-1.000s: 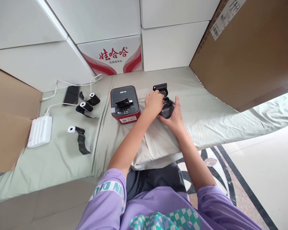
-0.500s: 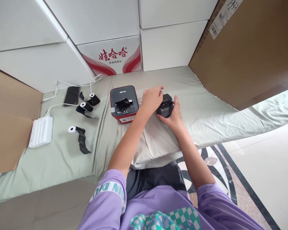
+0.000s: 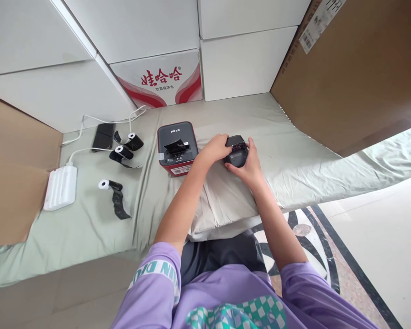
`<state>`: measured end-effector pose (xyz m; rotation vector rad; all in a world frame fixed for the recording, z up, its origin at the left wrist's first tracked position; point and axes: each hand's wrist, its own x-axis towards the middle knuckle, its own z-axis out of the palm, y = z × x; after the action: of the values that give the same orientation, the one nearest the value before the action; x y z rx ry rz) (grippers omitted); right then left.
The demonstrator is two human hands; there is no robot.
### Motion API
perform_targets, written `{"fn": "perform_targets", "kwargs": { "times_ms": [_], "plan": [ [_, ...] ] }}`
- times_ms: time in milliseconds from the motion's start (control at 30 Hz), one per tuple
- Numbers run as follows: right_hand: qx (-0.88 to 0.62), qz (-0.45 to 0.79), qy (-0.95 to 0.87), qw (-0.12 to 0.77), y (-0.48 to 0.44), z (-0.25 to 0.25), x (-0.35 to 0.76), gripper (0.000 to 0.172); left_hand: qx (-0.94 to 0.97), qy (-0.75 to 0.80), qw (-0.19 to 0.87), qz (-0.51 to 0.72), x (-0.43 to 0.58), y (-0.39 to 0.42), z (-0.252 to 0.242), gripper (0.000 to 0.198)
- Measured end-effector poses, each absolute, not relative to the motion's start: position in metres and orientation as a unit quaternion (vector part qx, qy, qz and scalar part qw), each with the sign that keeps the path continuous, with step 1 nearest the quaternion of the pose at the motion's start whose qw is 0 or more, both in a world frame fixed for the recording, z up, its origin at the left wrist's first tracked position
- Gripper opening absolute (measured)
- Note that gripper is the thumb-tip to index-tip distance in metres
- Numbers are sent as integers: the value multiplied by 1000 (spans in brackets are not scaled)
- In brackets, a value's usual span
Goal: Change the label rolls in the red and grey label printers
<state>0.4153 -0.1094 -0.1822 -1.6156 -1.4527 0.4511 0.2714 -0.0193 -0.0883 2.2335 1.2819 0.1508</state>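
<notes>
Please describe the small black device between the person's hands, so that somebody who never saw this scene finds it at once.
On the pale green sheet, find the grey box with a red base near the middle. Just right of it, on a cream pillow, the small black device sits between the left hand and right hand. Unlike the box, it is smaller, all black, and held.
</notes>
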Motion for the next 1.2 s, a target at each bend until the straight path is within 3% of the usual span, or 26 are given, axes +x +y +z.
{"fn": "perform_targets", "kwargs": {
  "times_ms": [500,767,1033,1200],
  "plan": [
    [-657,172,-585,443,-109,-183,416,119,793,520,310,65,273,-17,-94,43],
    [-641,152,-606,445,-111,-173,416,84,796,507,317,96,270,-17,-101,39],
    [-633,156,-605,458,-109,-178,419,86,790,502,338,101,271,-16,-106,37],
    [-639,161,-592,465,-106,-181,420,93,733,529,407,132,274,-15,-115,49]
  ]
}}
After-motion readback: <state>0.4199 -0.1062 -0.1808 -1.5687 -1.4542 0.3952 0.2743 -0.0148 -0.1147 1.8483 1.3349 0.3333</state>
